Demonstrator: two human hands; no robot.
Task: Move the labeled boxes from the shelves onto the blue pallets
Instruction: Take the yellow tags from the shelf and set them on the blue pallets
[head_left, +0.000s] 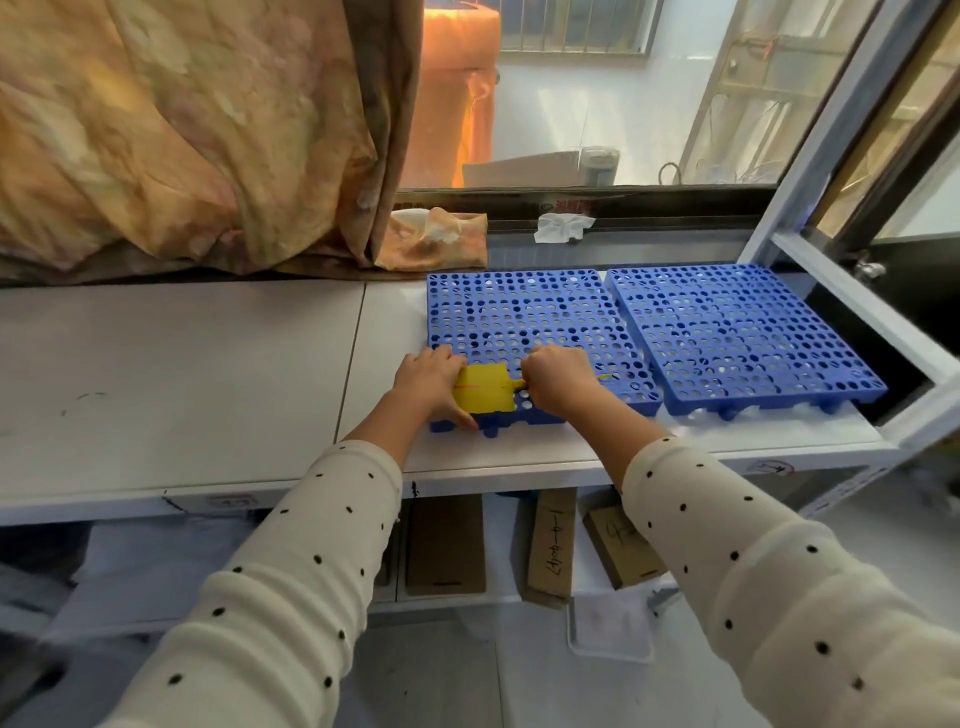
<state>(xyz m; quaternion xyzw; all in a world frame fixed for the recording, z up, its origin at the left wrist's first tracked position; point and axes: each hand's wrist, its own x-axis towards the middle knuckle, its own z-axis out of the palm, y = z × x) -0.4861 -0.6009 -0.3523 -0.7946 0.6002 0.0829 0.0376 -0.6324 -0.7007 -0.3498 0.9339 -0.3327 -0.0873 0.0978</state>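
Both hands' grips clamp a yellow label (480, 393) on the white table's (208, 364) near blue pallet (524, 306).

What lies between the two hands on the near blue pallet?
In the head view, a yellow label spans the gap between the left hand and right hand, on the pallet.

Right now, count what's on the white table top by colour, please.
Blue pallets: 2, the left blue pallet and the right blue pallet.
Yellow items: 1, the yellow tag held on the left pallet's near corner.
White items: 1, crumpled paper by the window.
Total: 4
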